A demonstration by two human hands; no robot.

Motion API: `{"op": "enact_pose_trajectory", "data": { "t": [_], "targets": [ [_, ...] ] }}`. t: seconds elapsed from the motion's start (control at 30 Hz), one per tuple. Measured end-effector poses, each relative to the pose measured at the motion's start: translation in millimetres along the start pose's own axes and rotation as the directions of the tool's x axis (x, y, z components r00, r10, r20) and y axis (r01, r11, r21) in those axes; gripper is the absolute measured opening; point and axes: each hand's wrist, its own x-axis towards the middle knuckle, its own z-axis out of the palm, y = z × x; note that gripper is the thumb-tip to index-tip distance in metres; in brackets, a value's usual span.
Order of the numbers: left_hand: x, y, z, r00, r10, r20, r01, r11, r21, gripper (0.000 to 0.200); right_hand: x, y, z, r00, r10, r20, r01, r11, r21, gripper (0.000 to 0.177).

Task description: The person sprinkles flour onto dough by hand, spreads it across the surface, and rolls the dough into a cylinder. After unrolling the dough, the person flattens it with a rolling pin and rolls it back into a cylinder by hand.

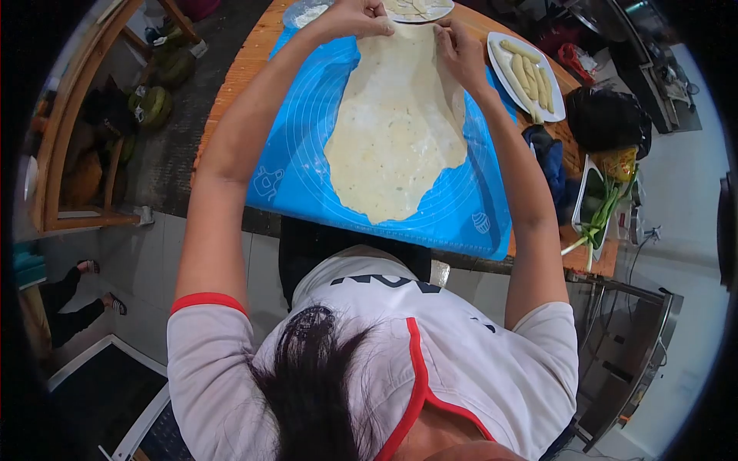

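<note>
A large, thin sheet of rolled dough [396,146] lies over a blue baking mat [296,154] printed with white circles. My left hand [354,19] pinches the sheet's far left corner between thumb and fingers. At the far right corner, my right hand [459,50] is closed on the same sheet. The far edge is lifted off the mat between both hands, while the near end rests flat with an uneven, pointed outline. Small specks dot the dough, and traces of flour show on the mat.
Right of the mat, a white plate [500,69] holds several bananas or banana-like rolls. Another plate [438,11] with dough pieces and a bowl of flour [307,14] stand at the far edge. Green onions [603,215] and a black bag [607,119] lie on the right.
</note>
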Motion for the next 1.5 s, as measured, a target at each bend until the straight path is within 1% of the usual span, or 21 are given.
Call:
{"op": "enact_pose_trajectory", "data": {
  "t": [0.07,0.23,0.37,0.47,0.53,0.57,0.63,0.67,0.7,0.77,0.87,0.97,1.07,1.1,1.13,1.17,1.2,1.27,1.4,1.47,1.5],
  "targets": [
    [3.4,-4.4,1.3,0.998,0.053,-0.04,-0.051,0.998,0.043,0.025,8.9,13.6,9.7,0.995,-0.098,-0.008,0.097,0.991,-0.091,0.021],
    [3.3,-14.8,12.4,0.999,0.034,0.02,-0.038,0.963,0.266,0.033,10.0,28.7,29.7,0.984,-0.085,0.156,0.111,0.98,-0.167,0.026],
    [-1.8,-31.6,21.9,1.0,0.015,0.001,-0.014,0.958,0.287,0.049,9.0,29.0,25.9,0.969,0.158,0.192,-0.118,0.971,-0.208,0.038],
    [-10.3,-44.2,30.0,0.917,0.37,-0.152,-0.279,0.864,0.418,0.049,0.6,38.3,6.8,0.973,-0.225,0.048,0.228,0.918,-0.325,0.041],
    [-48.1,2.3,33.6,0.898,0.358,-0.256,-0.173,0.822,0.542,0.032,-19.3,-6.8,-28.0,0.981,-0.091,0.172,0.139,0.945,-0.297,0.039],
    [-71.0,32.7,25.8,0.96,0.186,-0.207,-0.065,0.873,0.483,0.04,-34.7,-12.4,-38.2,0.955,-0.196,0.221,0.254,0.927,-0.275,0.044],
    [-113.7,28.2,23.9,0.978,0.064,-0.197,0.048,0.856,0.515,0.046,-71.3,-56.2,-69.4,0.87,0.166,0.464,-0.098,0.981,-0.166,0.044],
    [-138.4,36.4,26.0,0.984,-0.063,-0.169,0.134,0.884,0.448,0.044,-96.3,-67.5,-81.1,0.752,0.286,0.594,-0.379,0.925,0.034,0.043],
    [-161.5,48.0,27.0,0.974,-0.181,-0.136,0.22,0.895,0.387,0.042,-120.3,-77.0,-89.5,0.605,0.333,0.723,-0.635,0.749,0.187,0.043],
    [-198.3,67.8,32.6,0.924,-0.35,-0.15,0.377,0.897,0.23,0.037,-158.4,-106.8,-96.5,0.452,0.417,0.788,-0.871,0.395,0.29,0.043],
    [-235.0,78.0,47.0,0.909,-0.361,-0.208,0.39,0.913,0.117,0.028,-213.2,-133.3,-89.7,0.434,0.534,0.725,-0.738,-0.25,0.626,0.046],
    [-252.2,106.9,63.1,0.905,-0.352,-0.239,0.395,0.903,0.169,0.02,-234.8,-148.5,-104.9,0.379,0.383,0.843,-0.711,-0.462,0.53,0.044],
    [-263.4,108.2,81.1,0.972,-0.117,-0.206,0.158,0.968,0.195,0.017,-268.8,-127.8,-126.9,0.497,0.413,0.763,-0.754,-0.229,0.615,0.039],
    [-262.5,109.6,86.4,0.98,-0.033,-0.197,0.08,0.969,0.235,0.017,-268.2,-123.7,-140.6,0.493,0.575,0.653,-0.844,0.133,0.52,0.033],
    [-261.0,111.0,90.8,0.981,0.053,-0.185,0.0,0.961,0.276,0.018,-261.1,-122.3,-145.0,0.628,0.666,0.403,-0.777,0.518,0.357,0.032],
    [-259.9,112.3,94.7,0.976,0.139,-0.168,-0.081,0.945,0.317,0.019,-250.4,-120.5,-145.3,0.769,0.622,0.15,-0.634,0.771,0.056,0.031],
    [-258.4,113.6,99.1,0.973,0.15,-0.176,-0.089,0.945,0.314,0.019,-242.7,-117.0,-144.0,0.886,0.46,-0.053,-0.453,0.835,-0.314,0.031],
    [-251.8,115.9,108.7,0.965,0.191,-0.18,-0.129,0.942,0.309,0.019,-235.1,-96.5,-144.1,0.95,0.288,-0.116,-0.295,0.721,-0.627,0.037],
    [-238.4,111.8,120.0,0.957,0.232,-0.176,-0.176,0.942,0.284,0.018,-233.5,-69.2,-132.8,0.92,0.372,-0.125,-0.318,0.519,-0.793,0.039],
    [-234.1,111.7,123.2,0.957,0.246,-0.153,-0.195,0.937,0.288,0.019,-237.0,-59.6,-129.2,0.928,0.347,-0.139,-0.32,0.547,-0.773,0.038],
    [-231.9,111.9,124.9,0.955,0.254,-0.153,-0.201,0.935,0.293,0.018,-231.7,-75.0,-125.6,0.891,0.377,-0.252,-0.439,0.58,-0.687,0.03]
  ]
}}
